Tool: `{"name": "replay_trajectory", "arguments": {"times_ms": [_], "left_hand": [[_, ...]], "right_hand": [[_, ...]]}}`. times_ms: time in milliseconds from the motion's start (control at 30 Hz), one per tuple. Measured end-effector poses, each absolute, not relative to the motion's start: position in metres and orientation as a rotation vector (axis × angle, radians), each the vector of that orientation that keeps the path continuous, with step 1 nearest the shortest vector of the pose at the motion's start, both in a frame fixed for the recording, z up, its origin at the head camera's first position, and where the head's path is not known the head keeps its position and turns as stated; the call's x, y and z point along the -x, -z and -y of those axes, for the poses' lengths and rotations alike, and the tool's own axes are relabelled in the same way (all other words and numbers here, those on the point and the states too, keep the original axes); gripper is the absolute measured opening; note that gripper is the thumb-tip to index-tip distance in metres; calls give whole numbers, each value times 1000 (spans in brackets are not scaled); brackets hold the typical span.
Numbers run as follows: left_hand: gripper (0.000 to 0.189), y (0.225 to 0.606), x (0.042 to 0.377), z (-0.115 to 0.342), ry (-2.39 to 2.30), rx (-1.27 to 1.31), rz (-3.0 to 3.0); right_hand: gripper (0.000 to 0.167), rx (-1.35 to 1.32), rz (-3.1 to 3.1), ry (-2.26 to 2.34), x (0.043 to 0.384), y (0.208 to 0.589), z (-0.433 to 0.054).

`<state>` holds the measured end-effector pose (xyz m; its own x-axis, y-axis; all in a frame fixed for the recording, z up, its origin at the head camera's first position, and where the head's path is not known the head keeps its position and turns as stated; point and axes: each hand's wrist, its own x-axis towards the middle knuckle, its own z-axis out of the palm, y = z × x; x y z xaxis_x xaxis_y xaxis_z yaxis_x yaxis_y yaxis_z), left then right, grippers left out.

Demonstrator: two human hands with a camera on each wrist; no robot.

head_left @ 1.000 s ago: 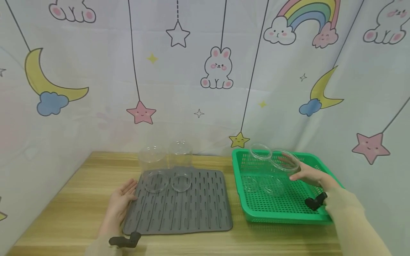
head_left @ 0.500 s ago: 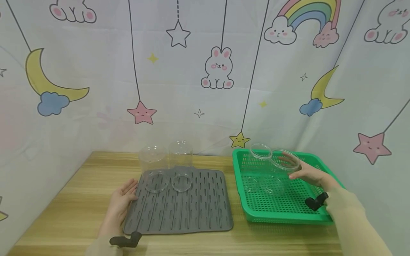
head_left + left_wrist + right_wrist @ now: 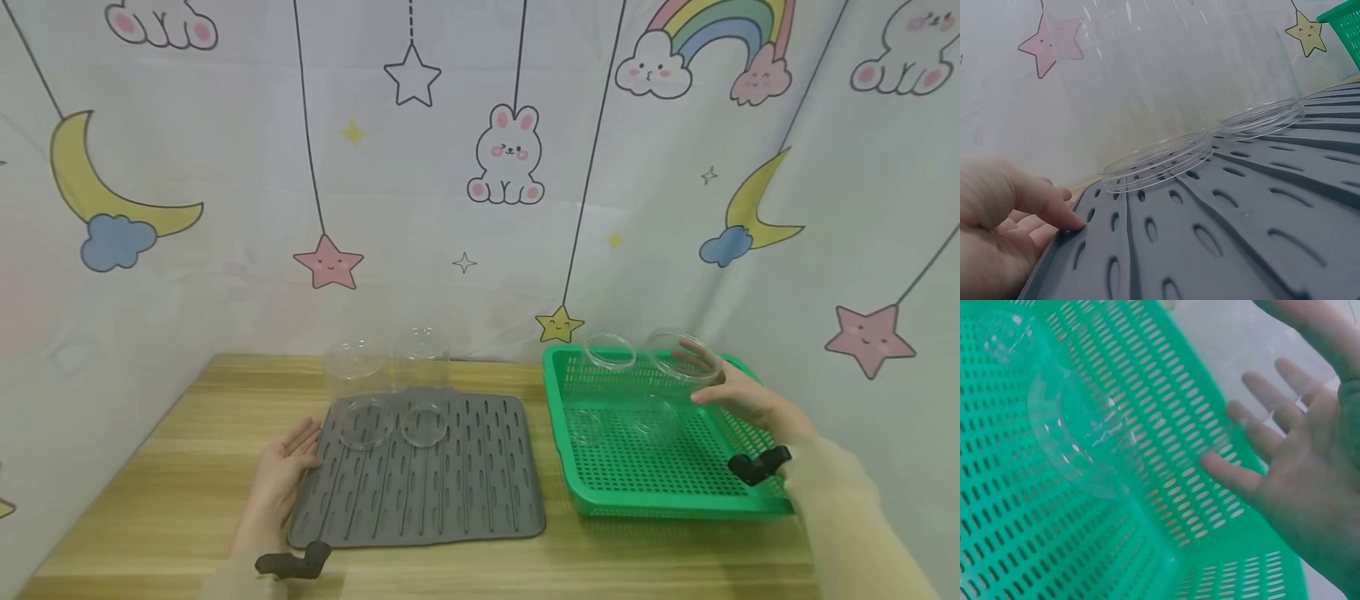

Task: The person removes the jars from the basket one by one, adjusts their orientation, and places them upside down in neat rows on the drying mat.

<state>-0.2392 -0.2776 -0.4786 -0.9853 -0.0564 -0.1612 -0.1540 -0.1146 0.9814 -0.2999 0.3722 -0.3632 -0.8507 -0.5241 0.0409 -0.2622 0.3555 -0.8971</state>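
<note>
My right hand [image 3: 738, 396] holds a clear, wide jar [image 3: 662, 400] near its rim, thumb in front and fingers behind, tilted above the green basket [image 3: 675, 505]. A narrower clear jar [image 3: 598, 396] stands in the basket to its left. The right wrist view shows the spread fingers [image 3: 1241, 478] through transparent material. On the grey drying mat [image 3: 427, 504], two clear jars, a wider one [image 3: 358, 379] and a narrower one [image 3: 422, 358], stand rim down. Relaxed, my left hand [image 3: 279, 471] lies along the mat's left edge, its thumb [image 3: 1066, 212] touching the mat.
A wooden table [image 3: 172, 467] carries the mat and, to its right, the basket. Close behind hangs a white curtain [image 3: 420, 183] printed with stars, moons and rabbits. Black camera mounts [image 3: 294, 561] sit on both wrists.
My right hand has moved right and slightly up with the wide jar, opening a gap from the narrower jar. The left hand stays beside the mat. The head view has shifted slightly.
</note>
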Motion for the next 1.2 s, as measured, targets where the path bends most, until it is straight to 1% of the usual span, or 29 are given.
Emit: {"name": "replay_trajectory", "arguments": {"times_ms": [133, 333, 533, 733, 900, 1033, 1200], "left_hand": [[79, 477, 238, 277, -2284, 257, -2041], [79, 476, 238, 278, -2295, 247, -2032], [78, 475, 236, 277, -2293, 248, -2041], [78, 474, 235, 277, -2318, 247, -2007], [78, 468, 233, 275, -2303, 294, -2007], [77, 460, 232, 275, -2294, 331, -1997], [74, 444, 228, 275, -2277, 406, -2050]], "right_hand": [[88, 715, -2440, 1530, 294, 352, -372], [91, 655, -2583, 1607, 286, 335, -366], [91, 521, -2661, 1771, 276, 317, -357], [96, 341, -2742, 1872, 262, 298, -342], [98, 204, -2870, 1843, 251, 283, -322], [96, 90, -3003, 1746, 243, 272, -307], [103, 26, -3164, 1619, 234, 263, -291]]}}
